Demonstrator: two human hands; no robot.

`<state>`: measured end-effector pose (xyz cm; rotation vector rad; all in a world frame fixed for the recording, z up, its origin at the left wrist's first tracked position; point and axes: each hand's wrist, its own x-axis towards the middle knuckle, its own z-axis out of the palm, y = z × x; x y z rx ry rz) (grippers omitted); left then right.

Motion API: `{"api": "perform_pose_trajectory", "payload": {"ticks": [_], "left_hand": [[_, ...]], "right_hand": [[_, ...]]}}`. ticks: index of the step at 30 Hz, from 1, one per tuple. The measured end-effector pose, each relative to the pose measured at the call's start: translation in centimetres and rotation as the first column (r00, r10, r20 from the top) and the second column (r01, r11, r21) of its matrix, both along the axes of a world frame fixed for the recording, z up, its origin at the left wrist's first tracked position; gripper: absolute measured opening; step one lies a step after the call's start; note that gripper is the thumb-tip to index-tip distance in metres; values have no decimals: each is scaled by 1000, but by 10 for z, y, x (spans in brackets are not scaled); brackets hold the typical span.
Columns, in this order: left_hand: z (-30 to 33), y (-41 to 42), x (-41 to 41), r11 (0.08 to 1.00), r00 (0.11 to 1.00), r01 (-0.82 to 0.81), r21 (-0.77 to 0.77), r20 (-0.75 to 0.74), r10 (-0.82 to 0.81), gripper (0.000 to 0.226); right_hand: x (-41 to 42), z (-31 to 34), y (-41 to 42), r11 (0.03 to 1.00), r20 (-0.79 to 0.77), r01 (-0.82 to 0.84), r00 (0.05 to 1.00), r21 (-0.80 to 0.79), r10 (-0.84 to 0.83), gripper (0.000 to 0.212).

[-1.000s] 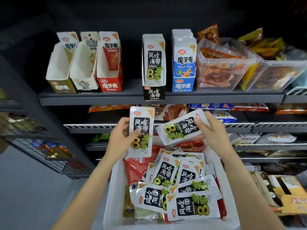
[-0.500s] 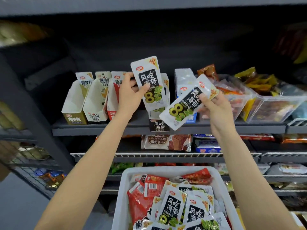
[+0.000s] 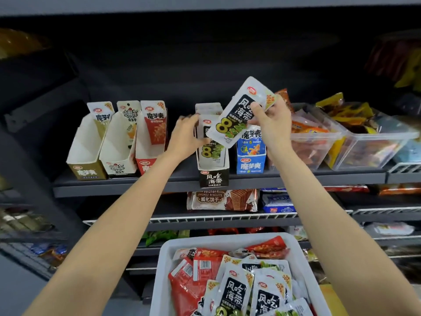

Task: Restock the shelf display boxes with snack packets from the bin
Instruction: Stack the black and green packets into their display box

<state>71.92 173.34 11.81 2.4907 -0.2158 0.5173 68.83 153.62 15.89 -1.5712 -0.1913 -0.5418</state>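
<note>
Bin [image 3: 164, 270], white plastic, nearest the viewer, heaped with red packets and black-and-white kelp packets [image 3: 234, 293]. Beyond it, both forearms reach up to the dark shelf [image 3: 114, 188]. Left hand [image 3: 184, 137] rests against the left side of the black-and-white kelp display box [image 3: 213, 176], its thumb curled onto the upright packet [image 3: 210, 144] at the front of the box; the grip is closed on that packet, apparently seating or steadying it. Right hand [image 3: 273, 126] pinches a second kelp packet [image 3: 239, 110] near its upper right edge, thumb on the printed face, fingers behind; the packet hangs tilted, in the air, in front of and above the box, overlapping it in view. To the left stand three open cardboard boxes [image 3: 91, 156], each nearly empty with one packet at the back; to the right, a blue box [image 3: 250, 160], then clear tubs [image 3: 319, 142] of mixed snacks. Judged from appearance, these flat foil pouches are light, flexible and slick; hold by a sealed edge, squeeze gently, and slide in upright behind the front packet.
</note>
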Motion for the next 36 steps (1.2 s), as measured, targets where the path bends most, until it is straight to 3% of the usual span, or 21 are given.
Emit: {"api": "perform_pose_trajectory", "payload": {"ticks": [3,6,8,11,14,17,20,22,25,30,33,36], "left_hand": [[-5,3,8,993,993,-113,-32,20,113,65],[-7,8,10,978,996,-83,-191,0,84,47],[-6,7,9,955,999,-51,-292,-10,50,33],[-6,9,7,906,998,-37,-422,-59,13,31],[-7,10,4,883,996,-18,-469,-89,-27,33],[-8,8,-2,896,994,10,-444,-89,-55,44],[-9,7,-6,917,996,14,-398,-77,-49,57],[-9,6,-9,931,999,-5,-366,-47,-14,61],[-11,1,-22,942,994,-60,-330,70,87,57],[-26,-12,-77,940,899,9,-342,415,142,24],[-45,-18,-114,946,849,75,-315,518,106,18],[-76,-16,-150,942,894,136,-306,448,17,16]], "right_hand": [[9,4,6,999,25,-43,999,-20,44,6],[16,8,13,996,49,-73,996,-53,75,7],[24,4,21,987,10,-78,997,-137,80,11],[40,-9,32,933,-86,-54,996,-355,25,32],[52,-22,41,822,-7,49,998,-567,-64,33],[54,-33,52,601,169,205,979,-773,-117,37],[51,-38,61,411,343,384,923,-827,-173,38],[49,-42,62,464,429,462,885,-756,-182,40],[34,-47,54,646,481,445,866,-620,-135,36],[-27,-63,36,804,467,377,873,-461,-141,25],[-69,-88,22,860,356,252,930,-445,-89,21],[-100,-127,5,785,78,-8,994,-619,71,14]]}}
